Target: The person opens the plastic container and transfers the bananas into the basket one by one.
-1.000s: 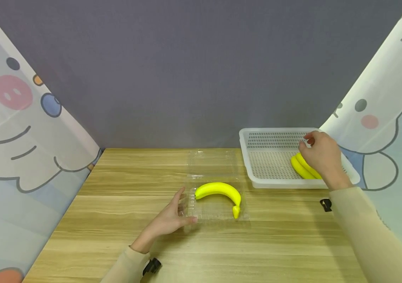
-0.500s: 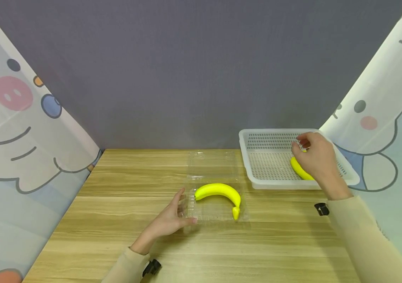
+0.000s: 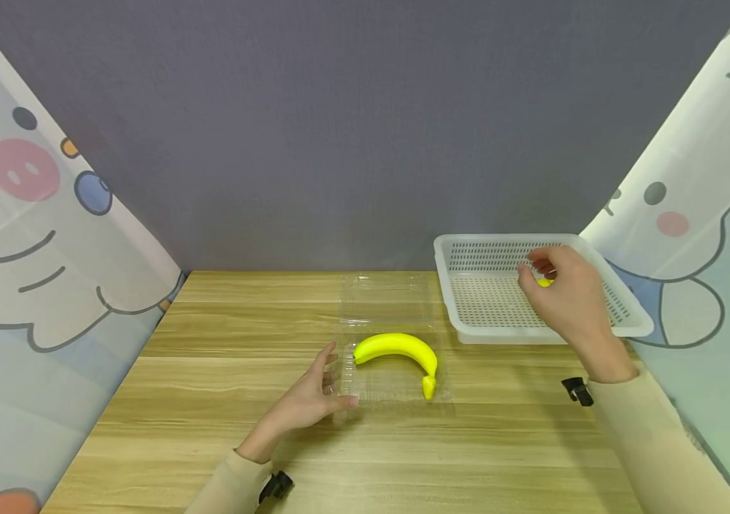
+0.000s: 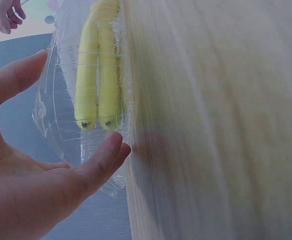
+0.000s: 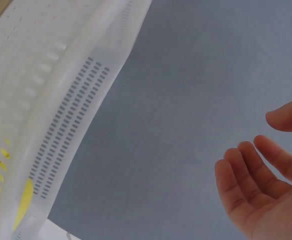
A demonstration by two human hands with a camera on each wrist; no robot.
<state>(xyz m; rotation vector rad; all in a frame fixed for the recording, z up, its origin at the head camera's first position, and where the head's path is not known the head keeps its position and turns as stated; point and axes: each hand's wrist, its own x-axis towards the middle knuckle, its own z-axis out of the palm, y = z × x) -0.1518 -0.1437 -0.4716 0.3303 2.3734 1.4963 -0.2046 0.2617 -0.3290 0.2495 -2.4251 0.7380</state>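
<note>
One banana (image 3: 400, 344) is cradled in the clear box (image 3: 381, 380), whose left end is flanked by the left hand (image 3: 303, 401), spread wide. Over the basket (image 3: 513, 334) the right hand (image 3: 569, 296) is held loosely curved, empty; behind it, something yellow (image 3: 543, 283) is mostly hidden.

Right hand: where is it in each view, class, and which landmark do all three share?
Head: right hand over the white basket, right of centre.
Left wrist: right hand in the top left corner.
Right wrist: right hand at lower right, cut by the edge.
Shared landmark: grey wall.
</note>
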